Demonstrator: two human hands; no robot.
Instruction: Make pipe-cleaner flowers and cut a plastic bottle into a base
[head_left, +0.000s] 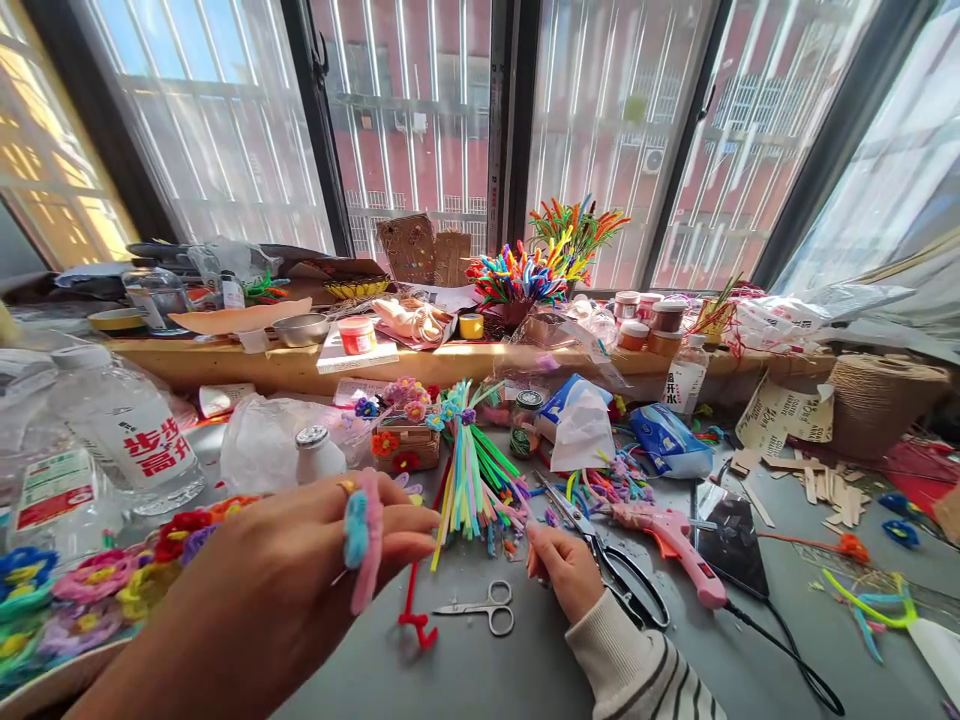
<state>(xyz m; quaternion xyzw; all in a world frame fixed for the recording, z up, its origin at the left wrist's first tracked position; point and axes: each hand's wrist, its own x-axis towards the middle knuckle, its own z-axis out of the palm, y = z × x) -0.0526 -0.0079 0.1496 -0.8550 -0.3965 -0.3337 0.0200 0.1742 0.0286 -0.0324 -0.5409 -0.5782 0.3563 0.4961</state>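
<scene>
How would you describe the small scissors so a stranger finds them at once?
On the grey table, look between the left hand and the right hand. The small scissors lie there, all silver metal, unlike the bigger black-handled scissors to their right.

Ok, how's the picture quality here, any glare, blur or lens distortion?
Head view: windows blown out by daylight, frames bowed by the wide lens; left hand holding the pink pipe cleaner looms large and slightly soft; right hand and small scissors look sharp, in even light.

Left hand pinches a pink-and-blue pipe-cleaner loop. The curled right hand lies at its three o'clock, small scissors between them. A pink glue gun sits at the right hand's two o'clock.
</scene>
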